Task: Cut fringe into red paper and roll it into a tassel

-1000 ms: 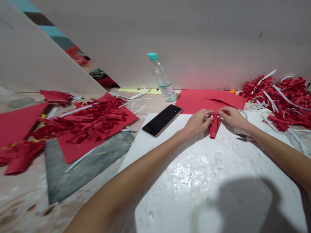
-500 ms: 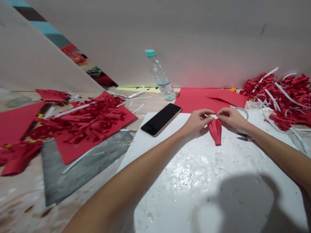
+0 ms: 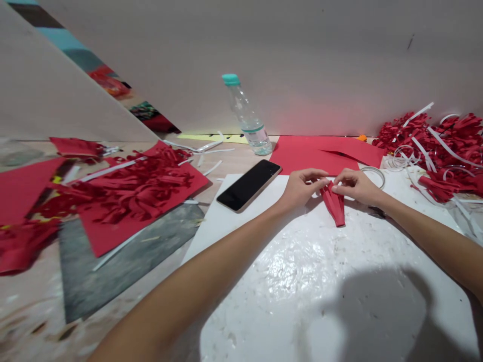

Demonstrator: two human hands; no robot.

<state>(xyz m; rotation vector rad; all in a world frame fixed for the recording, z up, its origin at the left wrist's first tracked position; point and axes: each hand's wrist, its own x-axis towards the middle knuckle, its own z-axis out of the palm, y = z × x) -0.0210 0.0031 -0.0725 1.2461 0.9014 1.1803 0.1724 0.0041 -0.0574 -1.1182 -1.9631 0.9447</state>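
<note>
A small red foam or paper tassel (image 3: 334, 207) stands out against the white board (image 3: 279, 311), its narrow bound end toward me. At its far end, my left hand (image 3: 304, 188) pinches the left edge between thumb and fingers. My right hand (image 3: 356, 185) pinches the same far end from the other side. The fingertips partly hide that end. Just under my right wrist lies a small dark tool (image 3: 377, 212), mostly covered. A wire ring (image 3: 374, 176) rests behind the right hand.
A black phone (image 3: 249, 185) lies left of the hands, with a clear bottle (image 3: 251, 118) behind it. Red sheets (image 3: 309, 153) lie by the wall. A pile of red tassels (image 3: 453, 146) with white strips is at right; red fringed pieces (image 3: 139, 186) and a grey sheet (image 3: 113, 266) are at left.
My right hand has shifted slightly left and closer to me along the tassel's far end. The tassel now tilts a little more. The view has turned slightly.
</note>
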